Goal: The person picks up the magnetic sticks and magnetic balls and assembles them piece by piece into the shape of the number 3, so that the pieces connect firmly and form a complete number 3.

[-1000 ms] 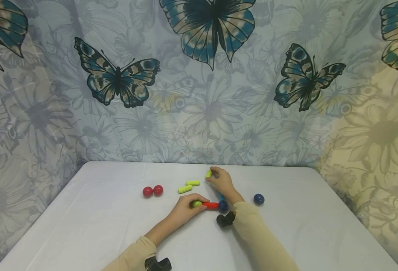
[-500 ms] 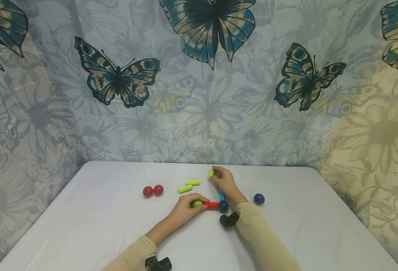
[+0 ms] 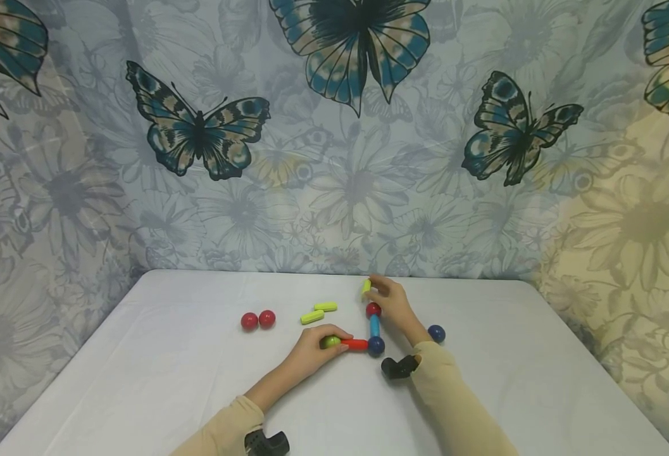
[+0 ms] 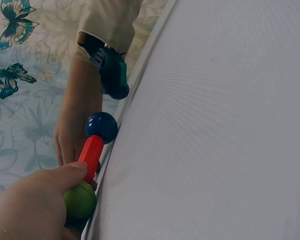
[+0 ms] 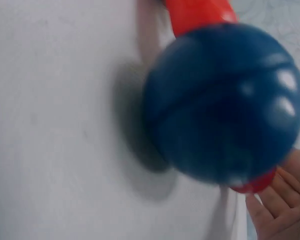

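My left hand (image 3: pixel 309 349) grips a green ball (image 4: pixel 80 201) and the near end of a red rod (image 3: pixel 355 344). That rod runs right to a dark blue ball (image 3: pixel 376 346), from which a light blue rod (image 3: pixel 375 325) leads back to a red ball (image 3: pixel 373 310). Just behind the red ball, my right hand (image 3: pixel 392 306) pinches a yellow-green rod (image 3: pixel 366 289) between thumb and fingers. In the right wrist view the dark blue ball (image 5: pixel 225 102) fills the middle and partly hides the red ball behind it.
Two loose yellow-green rods, one nearer (image 3: pixel 312 317) and one farther back, lie left of the joined pieces. Two red balls (image 3: pixel 257 320) sit farther left. Another dark blue ball (image 3: pixel 437 334) is beside my right wrist. A butterfly-print cloth (image 3: pixel 357 209) hangs behind the white table (image 3: pixel 169 354).
My right hand has moved right with the yellow-green rod, uncovering the red ball and the light blue rod. My left hand stays in place.
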{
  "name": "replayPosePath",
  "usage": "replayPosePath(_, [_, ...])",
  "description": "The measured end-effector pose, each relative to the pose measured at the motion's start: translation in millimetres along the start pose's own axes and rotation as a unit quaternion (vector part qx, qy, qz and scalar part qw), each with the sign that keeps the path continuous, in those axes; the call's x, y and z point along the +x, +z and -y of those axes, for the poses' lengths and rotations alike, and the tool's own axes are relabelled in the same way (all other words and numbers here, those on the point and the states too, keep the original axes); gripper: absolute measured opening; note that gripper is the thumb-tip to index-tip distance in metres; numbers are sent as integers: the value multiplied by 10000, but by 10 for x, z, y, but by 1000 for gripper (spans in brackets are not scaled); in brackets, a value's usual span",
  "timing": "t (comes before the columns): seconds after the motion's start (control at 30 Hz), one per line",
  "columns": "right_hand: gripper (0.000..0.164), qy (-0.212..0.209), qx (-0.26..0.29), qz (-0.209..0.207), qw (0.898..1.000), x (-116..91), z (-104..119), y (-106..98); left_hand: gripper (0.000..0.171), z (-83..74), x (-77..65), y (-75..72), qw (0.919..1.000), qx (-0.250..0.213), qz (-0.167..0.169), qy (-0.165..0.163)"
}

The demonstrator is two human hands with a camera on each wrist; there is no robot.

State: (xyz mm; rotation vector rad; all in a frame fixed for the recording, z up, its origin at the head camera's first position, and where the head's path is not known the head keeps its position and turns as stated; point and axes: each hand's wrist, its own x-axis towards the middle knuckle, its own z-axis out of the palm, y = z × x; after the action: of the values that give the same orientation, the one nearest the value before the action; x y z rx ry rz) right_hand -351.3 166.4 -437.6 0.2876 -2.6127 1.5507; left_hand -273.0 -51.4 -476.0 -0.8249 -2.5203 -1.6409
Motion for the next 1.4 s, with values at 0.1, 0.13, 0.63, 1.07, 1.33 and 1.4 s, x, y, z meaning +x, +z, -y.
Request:
replayPosePath(0.1, [49,-58,18,52,10000,-19,-9,-57,18,-7,3,-3,10000,29,17,-45])
replayPosePath(0.13, [49,-76,21,64,9999,-24,-15,-71,18,-7,4,-3,10000,34,25,-63])
replayPosePath(0.63, [51,-149,-89,265,9995,-62,-153,-172,19,-35,-4,-11,9999,35,66,-120])
replayPosePath(1.07, [52,0,546,250,9982,-84,-213,-194,18,-43,-8,-14,9999,9,81,-105])
replayPosePath(1.33, [50,285,615,150,9976,-94,-209,-160,18,-55,-9,-14,9999,13,78,-111])
replayPosePath(1.4, [50,393,597,164,9973,-99,-206,-150,18,-54,-11,-14,9999,16,76,-119])
